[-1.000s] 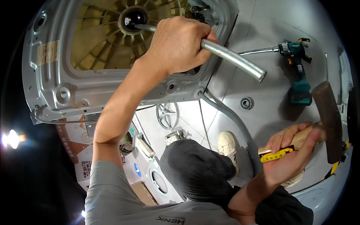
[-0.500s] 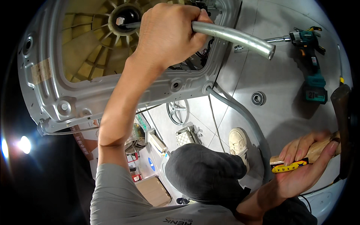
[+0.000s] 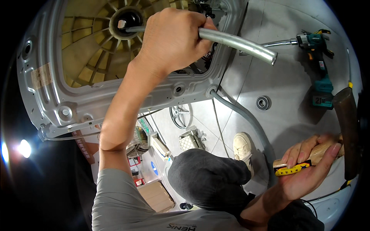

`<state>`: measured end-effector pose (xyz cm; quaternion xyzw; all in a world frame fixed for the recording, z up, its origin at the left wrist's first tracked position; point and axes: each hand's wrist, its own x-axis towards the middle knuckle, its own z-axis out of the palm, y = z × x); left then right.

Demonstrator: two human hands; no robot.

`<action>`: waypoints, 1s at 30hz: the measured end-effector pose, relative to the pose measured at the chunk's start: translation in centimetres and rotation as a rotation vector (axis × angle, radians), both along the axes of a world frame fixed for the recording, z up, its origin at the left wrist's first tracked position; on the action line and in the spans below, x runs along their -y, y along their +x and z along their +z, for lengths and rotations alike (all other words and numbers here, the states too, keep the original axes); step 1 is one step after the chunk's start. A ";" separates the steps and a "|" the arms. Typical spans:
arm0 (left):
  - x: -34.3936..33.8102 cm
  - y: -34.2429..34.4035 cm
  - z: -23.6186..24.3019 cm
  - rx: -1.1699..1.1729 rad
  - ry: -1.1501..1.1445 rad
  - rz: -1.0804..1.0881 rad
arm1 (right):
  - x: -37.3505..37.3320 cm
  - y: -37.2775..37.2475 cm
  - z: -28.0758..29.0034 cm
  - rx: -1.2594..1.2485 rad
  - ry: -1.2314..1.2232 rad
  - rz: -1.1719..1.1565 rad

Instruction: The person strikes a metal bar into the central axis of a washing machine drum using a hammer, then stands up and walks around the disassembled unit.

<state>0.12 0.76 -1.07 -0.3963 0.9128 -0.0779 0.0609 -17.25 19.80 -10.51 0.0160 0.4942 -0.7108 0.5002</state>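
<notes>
Clamping the metal rod (image 3: pixel 239 43) in the left hand (image 3: pixel 169 42), with the fist closed around its middle part. Pointing to the left with the thin end of the rod, into the hub (image 3: pixel 112 24) of the yellowish tub (image 3: pixel 86 63), close to a bolt (image 3: pixel 121 24); cannot tell whether touching it. Sticking out of the fist to the right with the thick end, above the floor (image 3: pixel 285 82). Holding the hammer (image 3: pixel 345 133) in the right hand (image 3: pixel 304 181), low and at the far right, with the fingers bent around the wooden handle and the dark head beyond them. Keeping the two hands well apart from each other. Around the tub, a grey metal panel (image 3: pixel 158 94); at its near right corner, a grey hose (image 3: pixel 246 114), curving down toward the right forearm. On the floor, between the hose and the green drill (image 3: pixel 319 63), a bearing (image 3: pixel 266 99). Below the rod and left of the hose, a pale shoe (image 3: pixel 241 145), near the dark-clothed knee (image 3: pixel 208 171).
</notes>
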 end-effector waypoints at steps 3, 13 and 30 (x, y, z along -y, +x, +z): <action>0.0 -0.2 0.5 0.003 0.013 0.032 | -0.1 0.0 0.3 0.024 -0.014 -0.007; -0.1 -0.1 0.8 0.093 0.002 0.134 | -1.0 -1.4 0.7 0.049 -0.090 0.030; -0.6 -0.5 1.1 0.104 -0.015 0.124 | -1.1 -2.3 2.3 0.059 -0.050 0.075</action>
